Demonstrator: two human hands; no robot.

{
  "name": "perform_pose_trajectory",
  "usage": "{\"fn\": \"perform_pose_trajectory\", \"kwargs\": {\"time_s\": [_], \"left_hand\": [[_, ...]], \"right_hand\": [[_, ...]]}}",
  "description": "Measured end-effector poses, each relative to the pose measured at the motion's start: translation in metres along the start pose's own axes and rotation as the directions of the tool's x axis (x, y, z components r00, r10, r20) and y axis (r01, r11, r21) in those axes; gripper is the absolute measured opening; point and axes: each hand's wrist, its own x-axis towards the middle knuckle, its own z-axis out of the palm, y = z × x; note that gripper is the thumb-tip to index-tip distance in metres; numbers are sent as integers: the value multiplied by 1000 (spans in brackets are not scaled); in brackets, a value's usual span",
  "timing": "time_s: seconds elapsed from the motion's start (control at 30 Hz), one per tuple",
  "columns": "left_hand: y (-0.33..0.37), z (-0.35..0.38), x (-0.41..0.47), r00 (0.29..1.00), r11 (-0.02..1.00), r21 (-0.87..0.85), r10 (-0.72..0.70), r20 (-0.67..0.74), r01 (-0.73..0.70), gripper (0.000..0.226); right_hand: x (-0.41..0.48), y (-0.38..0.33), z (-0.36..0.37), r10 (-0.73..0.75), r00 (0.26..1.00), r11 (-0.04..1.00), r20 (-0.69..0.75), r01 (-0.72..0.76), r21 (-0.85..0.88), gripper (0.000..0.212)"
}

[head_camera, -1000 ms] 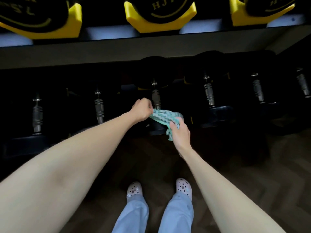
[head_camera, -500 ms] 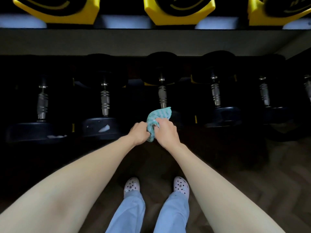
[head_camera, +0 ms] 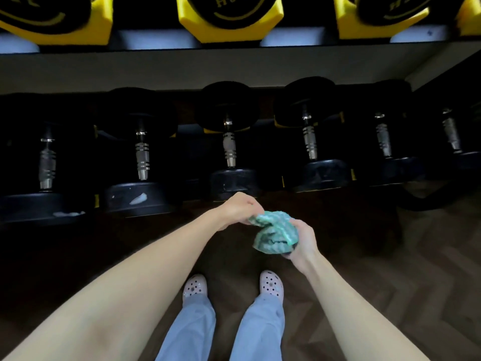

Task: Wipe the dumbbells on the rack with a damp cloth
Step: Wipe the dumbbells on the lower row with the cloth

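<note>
Both our bare arms reach forward and down, hands meeting low before the grey metal rack (head_camera: 234, 69). Our left hand (head_camera: 238, 211) pinches an edge of the crumpled teal striped cloth (head_camera: 274, 235) with curled fingers; our right hand (head_camera: 303, 241) wraps round its bulk. Six black chrome-handled dumbbells (head_camera: 229, 149) line the lower tier, just beyond the one cloth

Yellow letters "HJ", cut off by the frame's top edge, stood on the black end face of the middle upper-shelf dumbbell (head_camera: 230, 10). Lettering on the right upper-shelf dumbbell (head_camera: 390, 9) was too clipped to read.
</note>
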Motion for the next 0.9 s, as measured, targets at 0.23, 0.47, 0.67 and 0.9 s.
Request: {"fn": "perform_pose_trajectory", "kwargs": {"time_s": [0.23,0.47,0.67,0.9], "left_hand": [[27,18,2,986,994,-104,-2,167,20,30],[29,-17,-9,950,946,-318,-46,-309,-58,17],[11,-51,-6,822,936,-325,-77,-564,-136,21],[-16,-67,-11,770,940,-316,-106,-629,-130,15]], "right_hand": [[-2,-26,12,-63,974,939,217,-15,343,44],[-2,-56,26,-202,952,952,231,135,275,44],[24,-61,59,-226,973,969,44,219,115,49],[8,-42,96,-377,922,913,92,386,-131,39]]}}
